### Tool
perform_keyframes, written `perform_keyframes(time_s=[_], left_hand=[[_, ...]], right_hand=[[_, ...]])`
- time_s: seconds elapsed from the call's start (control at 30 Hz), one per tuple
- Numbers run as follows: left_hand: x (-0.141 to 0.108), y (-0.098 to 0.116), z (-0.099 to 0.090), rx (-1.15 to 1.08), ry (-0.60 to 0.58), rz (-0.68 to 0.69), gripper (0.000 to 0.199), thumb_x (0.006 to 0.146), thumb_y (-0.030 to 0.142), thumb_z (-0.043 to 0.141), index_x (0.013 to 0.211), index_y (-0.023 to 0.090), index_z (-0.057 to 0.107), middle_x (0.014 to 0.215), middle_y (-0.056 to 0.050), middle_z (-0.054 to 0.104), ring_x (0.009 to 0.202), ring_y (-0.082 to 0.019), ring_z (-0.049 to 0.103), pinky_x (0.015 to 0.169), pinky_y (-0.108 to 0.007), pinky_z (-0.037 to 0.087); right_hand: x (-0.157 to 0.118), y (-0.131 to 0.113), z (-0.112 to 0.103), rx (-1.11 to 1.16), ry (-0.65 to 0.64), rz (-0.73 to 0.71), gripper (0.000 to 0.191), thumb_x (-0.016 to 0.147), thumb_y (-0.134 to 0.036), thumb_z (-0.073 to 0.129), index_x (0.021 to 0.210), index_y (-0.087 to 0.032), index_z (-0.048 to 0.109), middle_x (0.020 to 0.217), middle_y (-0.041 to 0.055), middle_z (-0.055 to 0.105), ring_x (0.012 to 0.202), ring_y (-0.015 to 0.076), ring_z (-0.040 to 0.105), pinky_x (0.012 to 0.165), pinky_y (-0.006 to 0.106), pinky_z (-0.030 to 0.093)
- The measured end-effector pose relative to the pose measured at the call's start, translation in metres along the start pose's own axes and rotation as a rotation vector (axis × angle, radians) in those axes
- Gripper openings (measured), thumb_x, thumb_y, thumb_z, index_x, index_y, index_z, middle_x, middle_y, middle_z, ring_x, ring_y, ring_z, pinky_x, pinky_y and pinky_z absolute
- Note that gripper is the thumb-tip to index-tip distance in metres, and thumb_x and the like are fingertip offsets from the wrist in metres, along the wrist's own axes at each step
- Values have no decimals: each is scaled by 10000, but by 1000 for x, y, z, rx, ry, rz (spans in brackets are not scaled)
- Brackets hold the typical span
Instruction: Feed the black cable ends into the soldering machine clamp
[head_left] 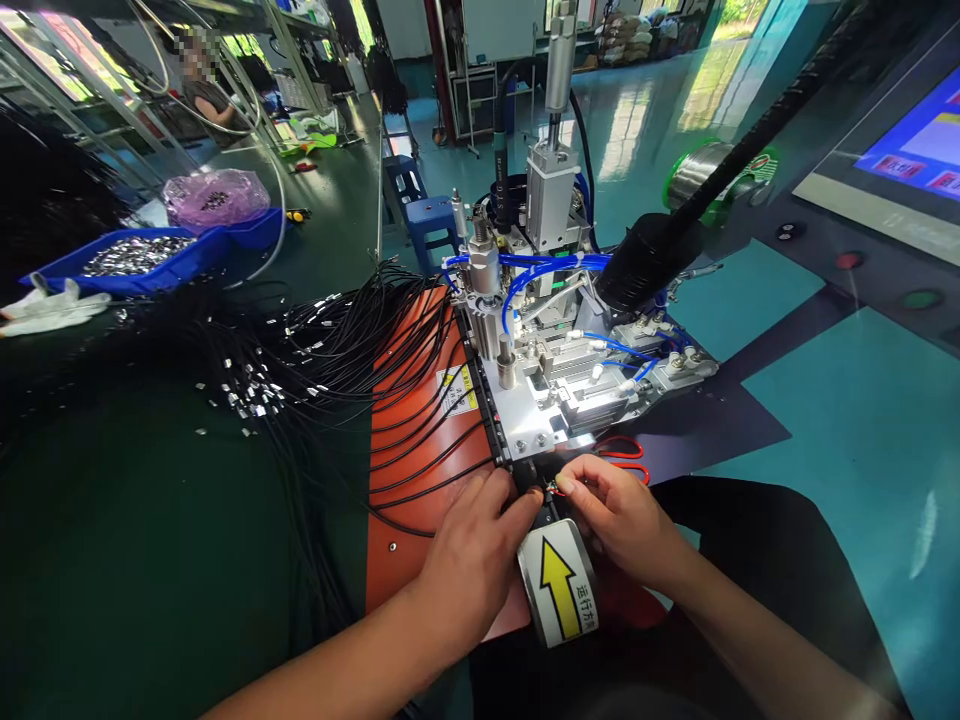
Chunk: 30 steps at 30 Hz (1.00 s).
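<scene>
My left hand [478, 540] rests at the near end of the machine's feed track, its fingers closed around the end of a black cable that is mostly hidden beneath them. Facing it, my right hand [616, 512] pinches thin coloured wires [553, 489] at the cable's tip, thumb against forefinger. Just below both hands sits a drum-shaped cover [559, 585] with a yellow arrow. Other black cables [420, 455] lie side by side across an orange-red plate [397, 580], their ends in the track. Scissors with red handles [630, 470] lie partly behind my right hand.
The metal soldering machine [555, 350] with blue air hoses stands ahead. A solder spool [697, 175] and a control screen [915, 150] are on the right. Bundled cables with metal connectors [251, 385], a blue tray [142, 262] and a white glove [52, 305] lie left. A person sits far back.
</scene>
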<state>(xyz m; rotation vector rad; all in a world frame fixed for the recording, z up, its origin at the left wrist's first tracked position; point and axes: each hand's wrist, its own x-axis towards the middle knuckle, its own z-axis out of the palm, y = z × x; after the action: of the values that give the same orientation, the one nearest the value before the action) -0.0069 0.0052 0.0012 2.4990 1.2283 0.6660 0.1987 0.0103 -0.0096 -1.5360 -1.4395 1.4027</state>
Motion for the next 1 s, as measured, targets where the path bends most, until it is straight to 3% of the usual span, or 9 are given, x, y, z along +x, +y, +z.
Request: perform_keyframes(time_s=[0.13, 0.3, 0.8, 1.0], left_hand=[[0, 0, 1, 7, -10, -4, 263, 900, 83, 590, 1122, 218, 627, 925, -51, 541, 846, -211, 517, 696, -306, 447], [1, -1, 2, 11, -16, 1, 268, 905, 62, 558, 1118, 210, 625, 916, -50, 529, 834, -216, 503, 705, -323, 444], [-3, -2, 2, -41, -28, -32, 310, 921, 85, 556, 1191, 233, 600, 972, -56, 545, 878, -215, 521, 751, -324, 462], [-3, -3, 4, -69, 21, -10, 264, 959, 105, 521, 1172, 232, 610, 952, -54, 546, 865, -202, 526, 719, -304, 456]], right_hand=[[-8, 0, -3, -104, 95, 14, 279, 977, -470, 483, 875, -235, 593, 593, -42, 561, 540, 153, 546, 519, 262, 433], [-14, -11, -2, -201, 55, -53, 261, 950, -421, 534, 816, -221, 634, 723, 2, 649, 667, 180, 602, 603, 288, 459], [-10, -11, -1, -346, 108, -219, 184, 978, -250, 487, 822, -212, 575, 748, -11, 600, 683, 159, 567, 637, 289, 432], [-9, -9, -7, -425, 125, -397, 185, 1000, -255, 484, 1057, -214, 654, 884, 38, 620, 800, 187, 595, 712, 317, 467]])
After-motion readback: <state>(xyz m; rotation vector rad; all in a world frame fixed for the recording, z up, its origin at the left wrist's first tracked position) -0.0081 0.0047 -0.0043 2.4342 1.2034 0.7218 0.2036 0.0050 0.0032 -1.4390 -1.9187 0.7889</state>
